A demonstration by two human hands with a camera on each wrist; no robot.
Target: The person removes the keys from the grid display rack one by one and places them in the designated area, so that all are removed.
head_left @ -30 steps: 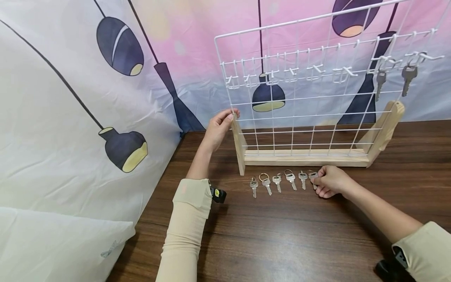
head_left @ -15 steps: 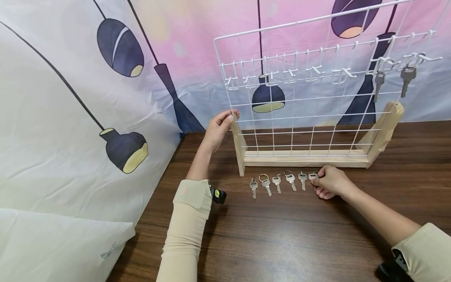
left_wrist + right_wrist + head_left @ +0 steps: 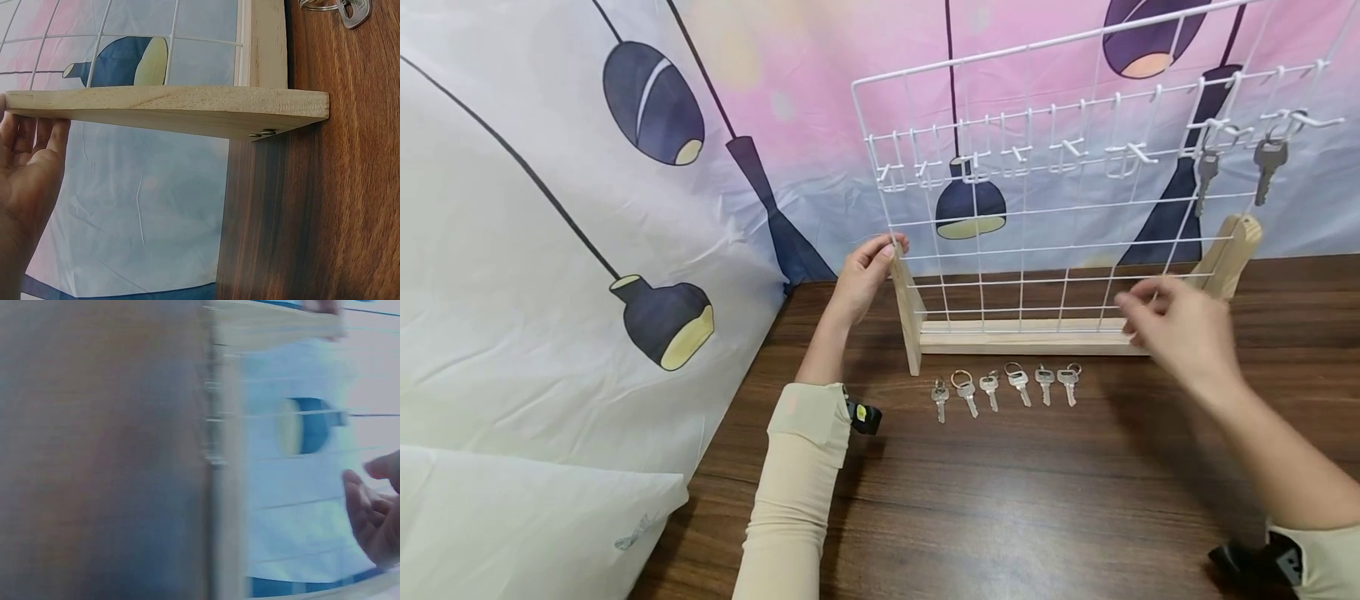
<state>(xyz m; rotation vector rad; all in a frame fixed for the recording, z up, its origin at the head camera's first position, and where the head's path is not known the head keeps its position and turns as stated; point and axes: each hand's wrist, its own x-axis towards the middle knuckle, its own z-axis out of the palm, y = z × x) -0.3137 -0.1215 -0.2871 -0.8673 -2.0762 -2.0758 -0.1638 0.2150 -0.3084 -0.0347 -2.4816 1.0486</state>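
My left hand (image 3: 861, 282) grips the left wooden upright (image 3: 908, 312) of a white wire grid rack (image 3: 1021, 248), with the thumb on its edge. In the left wrist view its fingers (image 3: 45, 134) lie against that wooden side. My right hand (image 3: 1191, 337) is raised in front of the rack's lower right part, fingers loosely bent. The right wrist view, blurred, shows its thumb and fingers apart with nothing between them. Several keys with rings, the rightmost key (image 3: 1068, 385) among them, lie in a row before the wooden base (image 3: 1037, 342).
White hooks (image 3: 1067, 154) line the upper grid. On the right ones hang two keys, an inner key (image 3: 1207, 175) and an outer key (image 3: 1271, 162). A printed cloth (image 3: 820, 100) hangs behind. The dark wooden table (image 3: 985, 508) extends in front of the row.
My right hand has let go of the rightmost key and moved up and right, off the table. That key lies in the row. The left hand has stayed on the upright.
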